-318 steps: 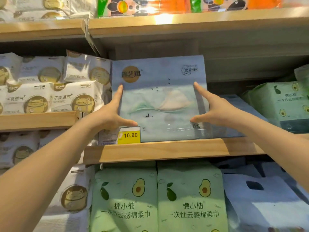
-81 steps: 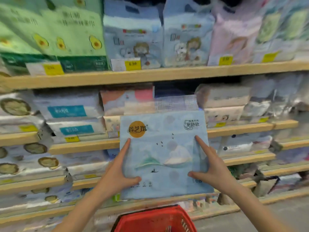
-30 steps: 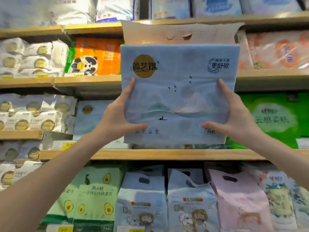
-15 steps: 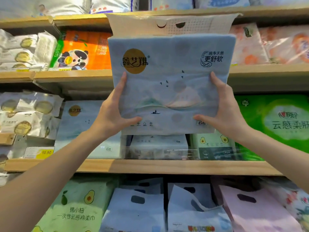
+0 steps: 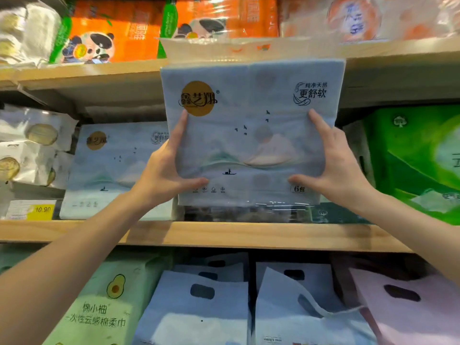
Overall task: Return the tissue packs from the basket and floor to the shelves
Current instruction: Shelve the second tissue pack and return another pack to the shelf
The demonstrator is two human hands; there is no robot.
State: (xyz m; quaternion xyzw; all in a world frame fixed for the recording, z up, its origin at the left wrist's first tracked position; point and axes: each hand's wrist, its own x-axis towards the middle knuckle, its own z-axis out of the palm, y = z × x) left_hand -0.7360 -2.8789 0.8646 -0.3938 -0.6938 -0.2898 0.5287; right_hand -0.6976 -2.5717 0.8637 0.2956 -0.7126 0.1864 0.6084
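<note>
I hold a pale blue tissue pack (image 5: 251, 130) with a gold round logo upright in front of the middle wooden shelf (image 5: 224, 234). My left hand (image 5: 165, 170) grips its lower left edge, thumb across the front. My right hand (image 5: 333, 168) grips its lower right edge the same way. The pack's bottom sits just above a flat pack (image 5: 249, 212) lying on the shelf. An identical blue pack (image 5: 112, 168) stands on the shelf to the left of it. No basket or floor is in view.
Green packs (image 5: 418, 160) stand to the right on the same shelf, white packs (image 5: 32, 145) to the left by a yellow 10.90 price tag (image 5: 37, 209). Orange panda packs (image 5: 112, 31) fill the shelf above. Avocado, blue and pink handled packs (image 5: 204, 302) stand below.
Over the earlier frames the pack was lifted from low by the red basket up to this shelf. In the last half second it has moved right and closer to the shelf opening.
</note>
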